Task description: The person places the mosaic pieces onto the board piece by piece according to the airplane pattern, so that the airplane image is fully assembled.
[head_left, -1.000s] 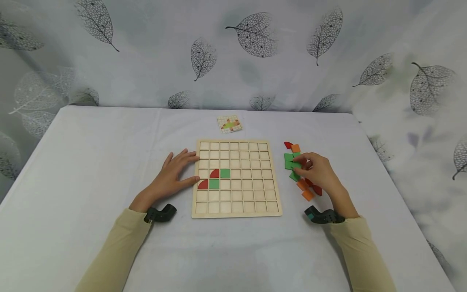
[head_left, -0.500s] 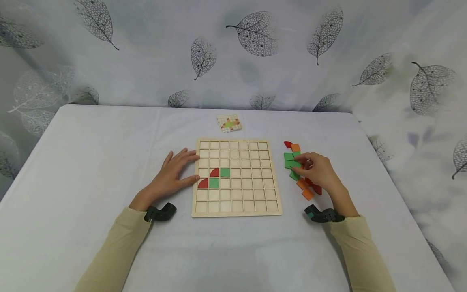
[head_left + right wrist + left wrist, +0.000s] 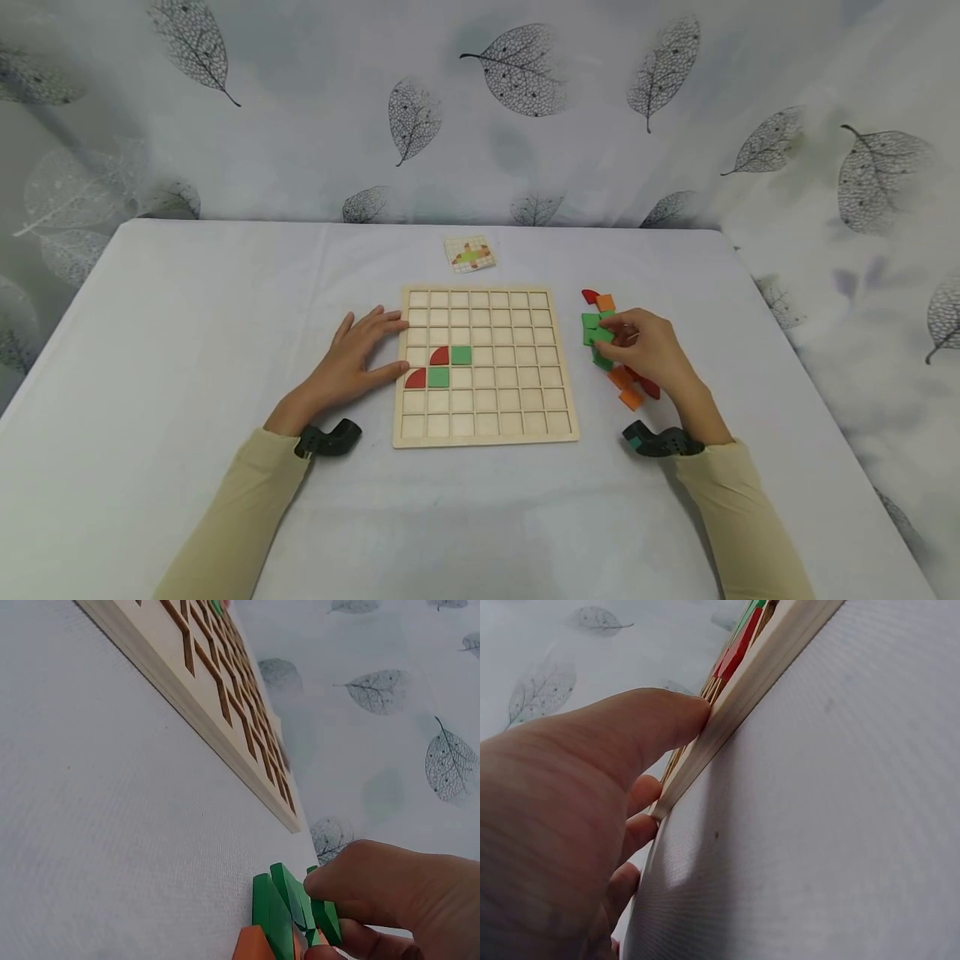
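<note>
A wooden grid board (image 3: 517,358) lies flat on the table. Two red quarter-circle tiles (image 3: 416,378) and two green square tiles (image 3: 438,377) sit in its cells toward the left. My left hand (image 3: 356,358) rests at the board's left edge, thumb and fingertips touching the rim with the fingers extended. Right of the board, my right hand (image 3: 648,343) pinches a green square tile (image 3: 602,335) between thumb and fingers, just over the loose pile. Other green tiles (image 3: 590,321) lie under and beside those fingertips, partly hidden.
Orange square tiles (image 3: 631,398) and red curved tiles (image 3: 649,388) lie at the pile's near end. An orange tile (image 3: 605,302) and a red quarter-circle (image 3: 590,296) are at its far end. Behind the board lies a small pattern card (image 3: 470,254) on the white tablecloth (image 3: 480,517).
My right hand has shifted very slightly, and a green tile between its fingertips now shows tilted above the others. My left hand stays against the board.
</note>
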Tool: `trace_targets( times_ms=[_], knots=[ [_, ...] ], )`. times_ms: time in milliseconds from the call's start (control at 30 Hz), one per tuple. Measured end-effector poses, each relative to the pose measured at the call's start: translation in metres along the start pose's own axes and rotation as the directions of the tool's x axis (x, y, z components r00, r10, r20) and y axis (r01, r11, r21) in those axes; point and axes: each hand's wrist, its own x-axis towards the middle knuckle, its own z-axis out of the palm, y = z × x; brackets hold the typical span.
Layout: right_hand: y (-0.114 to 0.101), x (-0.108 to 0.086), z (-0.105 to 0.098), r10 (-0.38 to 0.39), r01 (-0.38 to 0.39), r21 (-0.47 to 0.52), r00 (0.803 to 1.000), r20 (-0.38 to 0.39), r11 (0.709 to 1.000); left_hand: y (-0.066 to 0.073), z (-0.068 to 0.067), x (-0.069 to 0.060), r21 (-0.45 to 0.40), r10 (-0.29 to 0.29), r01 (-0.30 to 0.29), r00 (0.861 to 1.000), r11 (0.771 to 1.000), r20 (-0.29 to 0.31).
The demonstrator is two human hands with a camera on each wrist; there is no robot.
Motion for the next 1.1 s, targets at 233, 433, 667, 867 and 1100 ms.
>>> trace_targets(
  times_ms=[233,433,667,867,1100],
  knots=[
    [-0.002,0.0,0.002,-0.021,0.022,0.013,1.0,-0.007,1.0,0.0,0.0,-0.002,-0.005,0.007,-0.007,1.0,1.0,-0.019],
    [-0.006,-0.001,0.003,-0.036,0.036,0.032,0.999,0.004,0.999,0.001,0.0,-0.002,-0.007,0.0,0.0,1.0,1.0,-0.009],
    [-0.007,-0.001,0.008,-0.042,0.042,0.028,0.999,0.007,0.999,0.001,0.0,-0.002,-0.007,0.004,-0.004,1.0,1.0,-0.005],
    [-0.01,-0.002,0.01,-0.032,0.031,0.021,0.999,0.026,0.999,0.001,0.001,-0.002,-0.001,0.008,-0.008,1.0,1.0,-0.002],
    [-0.018,-0.001,0.013,-0.043,0.041,0.049,0.998,0.038,0.998,-0.001,0.001,-0.002,-0.005,0.009,-0.009,1.0,1.0,-0.009]
  ],
)
